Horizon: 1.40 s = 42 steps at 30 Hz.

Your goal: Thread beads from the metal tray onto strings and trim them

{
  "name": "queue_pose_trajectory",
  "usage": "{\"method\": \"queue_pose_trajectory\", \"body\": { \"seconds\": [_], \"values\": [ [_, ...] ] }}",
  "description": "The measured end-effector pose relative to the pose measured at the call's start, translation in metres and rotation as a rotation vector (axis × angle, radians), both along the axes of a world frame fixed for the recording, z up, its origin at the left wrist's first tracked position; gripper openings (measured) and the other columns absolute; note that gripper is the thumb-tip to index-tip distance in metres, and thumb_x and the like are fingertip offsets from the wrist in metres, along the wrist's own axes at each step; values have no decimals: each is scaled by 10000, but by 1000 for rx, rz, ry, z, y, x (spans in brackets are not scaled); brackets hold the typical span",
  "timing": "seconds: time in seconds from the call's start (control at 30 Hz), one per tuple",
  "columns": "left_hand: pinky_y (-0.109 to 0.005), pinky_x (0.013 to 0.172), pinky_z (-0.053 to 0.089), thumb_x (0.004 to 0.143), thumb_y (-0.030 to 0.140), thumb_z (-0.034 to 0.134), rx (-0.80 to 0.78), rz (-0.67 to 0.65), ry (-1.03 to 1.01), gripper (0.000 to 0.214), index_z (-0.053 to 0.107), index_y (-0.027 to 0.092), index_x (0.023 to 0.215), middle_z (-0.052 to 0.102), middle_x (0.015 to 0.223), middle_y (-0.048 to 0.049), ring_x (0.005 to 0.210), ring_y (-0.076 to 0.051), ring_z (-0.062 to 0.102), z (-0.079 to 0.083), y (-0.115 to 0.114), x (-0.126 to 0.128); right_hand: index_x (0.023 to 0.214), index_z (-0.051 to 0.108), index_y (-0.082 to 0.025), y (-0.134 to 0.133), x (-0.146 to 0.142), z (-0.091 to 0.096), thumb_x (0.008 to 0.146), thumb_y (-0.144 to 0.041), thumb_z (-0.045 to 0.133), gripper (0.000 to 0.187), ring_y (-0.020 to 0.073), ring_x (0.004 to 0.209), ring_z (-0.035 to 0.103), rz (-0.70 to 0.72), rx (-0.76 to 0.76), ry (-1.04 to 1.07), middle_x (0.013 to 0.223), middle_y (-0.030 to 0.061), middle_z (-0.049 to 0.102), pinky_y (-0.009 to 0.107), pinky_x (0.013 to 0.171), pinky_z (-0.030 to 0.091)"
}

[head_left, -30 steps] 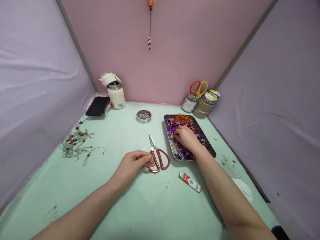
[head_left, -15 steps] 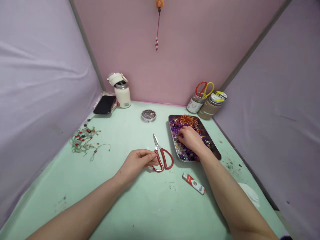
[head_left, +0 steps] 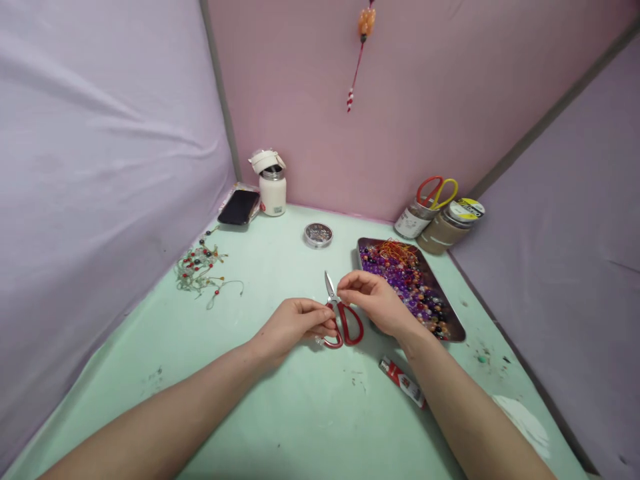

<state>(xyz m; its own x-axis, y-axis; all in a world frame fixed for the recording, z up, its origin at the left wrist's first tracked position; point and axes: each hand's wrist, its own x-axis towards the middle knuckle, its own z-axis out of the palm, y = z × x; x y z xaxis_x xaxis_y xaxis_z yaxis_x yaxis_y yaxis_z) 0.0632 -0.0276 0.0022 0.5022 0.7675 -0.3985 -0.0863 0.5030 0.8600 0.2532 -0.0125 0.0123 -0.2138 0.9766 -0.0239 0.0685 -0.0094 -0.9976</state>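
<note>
My left hand (head_left: 297,327) is closed in a pinch above the handles of red-handled scissors (head_left: 353,327), which lie on the table. A small cluster of clear beads (head_left: 319,341) shows just under its fingers and seems to hang from them; any thread is too fine to see. My right hand (head_left: 377,300) is over the near left edge of a metal tray (head_left: 453,317), thumb and forefinger pinched together near the scissors' blades. Whatever sits in that pinch is too small to make out. Loose purple, dark, clear and orange beads (head_left: 400,277) fill much of the tray.
A lighter (head_left: 403,383) lies below my right wrist. Beaded cords (head_left: 200,270) are heaped at left, near a phone (head_left: 240,207) and a white bottle (head_left: 273,193). A round case (head_left: 319,235) stands mid-table. Behind the tray are two jars (head_left: 415,220), one holding scissors.
My right hand has come out of the bead tray and moved left toward my left hand. The left hand keeps its pinch by the scissors. The whole view has shifted and tilted.
</note>
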Motion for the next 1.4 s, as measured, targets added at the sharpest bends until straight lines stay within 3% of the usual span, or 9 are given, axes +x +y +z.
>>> {"method": "queue_pose_trajectory", "body": {
  "seconds": [0.27, 1.4],
  "values": [
    [-275, 713, 500, 682, 389, 718, -13, 12, -7, 304, 659, 115, 799, 696, 763, -83, 696, -155, 661, 3, 0, -1, 790, 685, -195, 0, -2, -10, 649, -308, 751, 193, 117, 665, 586, 16, -110, 126, 734, 8, 659, 259, 665, 466],
    [-273, 695, 504, 666, 389, 727, -45, 54, -2, 299, 660, 124, 788, 701, 801, -86, 702, -151, 662, 1, 0, -1, 792, 698, -224, -1, -3, -18, 652, -272, 754, 159, 129, 697, 590, -29, -63, 118, 783, 12, 684, 264, 670, 462]
  ]
}}
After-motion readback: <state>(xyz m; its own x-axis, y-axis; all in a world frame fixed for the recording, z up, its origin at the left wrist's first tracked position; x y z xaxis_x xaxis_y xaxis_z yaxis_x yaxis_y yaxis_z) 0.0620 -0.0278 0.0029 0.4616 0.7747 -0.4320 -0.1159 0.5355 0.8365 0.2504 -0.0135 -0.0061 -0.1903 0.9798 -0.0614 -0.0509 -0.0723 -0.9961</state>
